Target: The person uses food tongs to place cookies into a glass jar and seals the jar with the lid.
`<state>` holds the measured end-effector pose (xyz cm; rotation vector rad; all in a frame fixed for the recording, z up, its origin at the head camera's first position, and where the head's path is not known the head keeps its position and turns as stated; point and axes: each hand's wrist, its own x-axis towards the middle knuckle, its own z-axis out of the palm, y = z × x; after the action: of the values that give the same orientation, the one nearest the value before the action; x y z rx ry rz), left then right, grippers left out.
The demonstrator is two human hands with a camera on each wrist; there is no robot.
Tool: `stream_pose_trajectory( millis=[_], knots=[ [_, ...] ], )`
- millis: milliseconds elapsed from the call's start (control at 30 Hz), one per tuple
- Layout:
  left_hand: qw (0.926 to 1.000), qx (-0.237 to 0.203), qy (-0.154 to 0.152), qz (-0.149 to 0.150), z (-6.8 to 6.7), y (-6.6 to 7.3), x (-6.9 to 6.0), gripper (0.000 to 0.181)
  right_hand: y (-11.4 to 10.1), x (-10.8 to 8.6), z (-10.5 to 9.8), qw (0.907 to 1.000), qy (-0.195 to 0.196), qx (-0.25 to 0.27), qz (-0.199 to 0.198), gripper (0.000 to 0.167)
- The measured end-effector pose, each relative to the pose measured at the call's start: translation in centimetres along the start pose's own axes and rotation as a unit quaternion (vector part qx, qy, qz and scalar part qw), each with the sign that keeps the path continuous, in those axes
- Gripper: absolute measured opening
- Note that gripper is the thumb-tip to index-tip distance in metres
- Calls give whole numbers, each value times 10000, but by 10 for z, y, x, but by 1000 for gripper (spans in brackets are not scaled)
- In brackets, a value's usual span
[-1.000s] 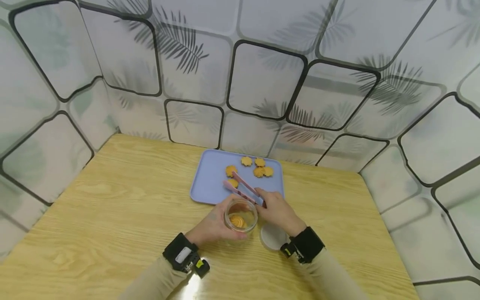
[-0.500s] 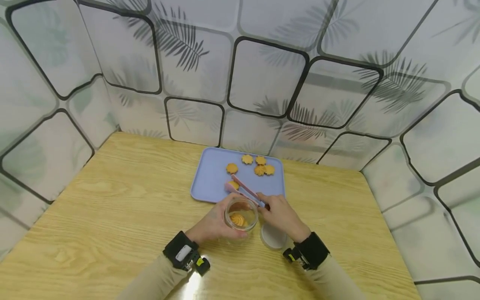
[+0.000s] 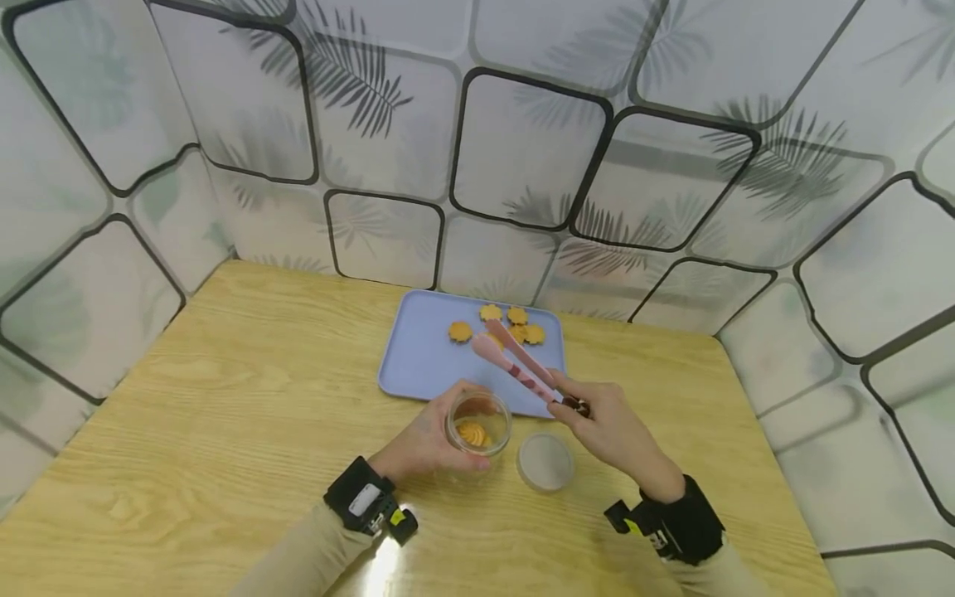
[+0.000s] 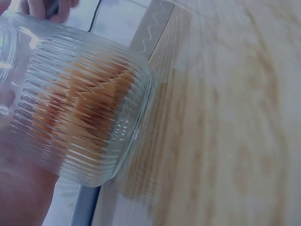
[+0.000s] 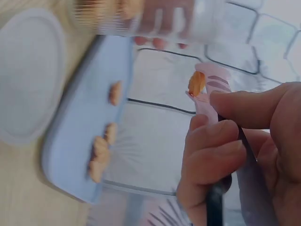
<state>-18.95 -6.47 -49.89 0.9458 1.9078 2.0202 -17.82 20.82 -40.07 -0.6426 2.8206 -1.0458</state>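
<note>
The left hand (image 3: 425, 444) has its fingers curled round the jar (image 3: 501, 423) with cookies (image 3: 472, 434) inside. The right hand's (image 3: 608, 423) fingers pinch the tongs (image 3: 524, 354), which hold one cookie (image 5: 196, 84) above the tray (image 3: 418, 356).

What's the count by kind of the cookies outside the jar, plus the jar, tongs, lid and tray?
Cookies lying on the tray: 5
Cookie between the tongs' tips: 1
Tongs: 1
Glass jar: 1
Round lid: 1
Tray: 1
Total: 10
</note>
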Motion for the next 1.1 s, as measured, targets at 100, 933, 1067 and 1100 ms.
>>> stream_pose_trajectory(
  millis=[100, 933, 1067, 1100],
  knots=[
    [10000, 10, 3, -35, 0, 0, 0, 74, -7, -13, -10, 9998, -67, 171, -13, 51],
    [9998, -96, -168, -80, -2, 0, 1, 70, -18, -67, -9, 9915, -772, 414, -958, 48],
    [9998, -30, -108, -184, -2, 2, 0, 71, -16, -67, -10, 9915, -841, 435, -894, 52],
    [9997, -27, -95, -223, -2, 3, 0, 71, -16, -67, -9, 9912, -840, 442, -920, 52]
  ],
)
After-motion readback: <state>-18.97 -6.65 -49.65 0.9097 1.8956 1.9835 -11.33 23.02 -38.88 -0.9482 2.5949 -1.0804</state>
